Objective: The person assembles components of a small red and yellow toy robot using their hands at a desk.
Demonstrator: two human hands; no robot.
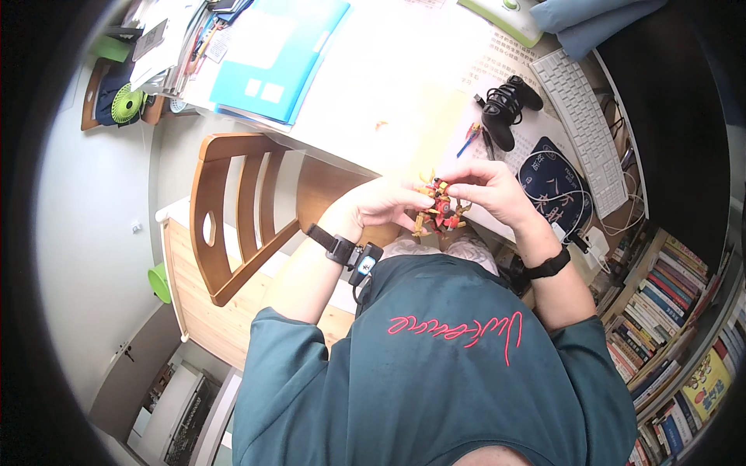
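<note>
A small red and gold toy figure (444, 208), with jointed-looking limbs and black bits, is held over my lap by the desk's near edge. My left hand (386, 200) grips it from the left, thumb and fingers closed on its side. From the right, my right hand (489, 189) pinches its upper part between thumb and fingertips. The fingertips hide part of the figure. Beyond my right hand, a small blue, red and yellow piece (469, 140) lies on the desk. A tiny orange piece (381, 124) lies farther left on the white desktop.
A black game controller (509, 109) with its coiled cable, a white keyboard (579, 124) and a dark blue mat (553, 186) are at the right. A blue folder (280, 54) lies far left. A wooden chair (221, 217) stands left; books (660, 311) fill shelves at right.
</note>
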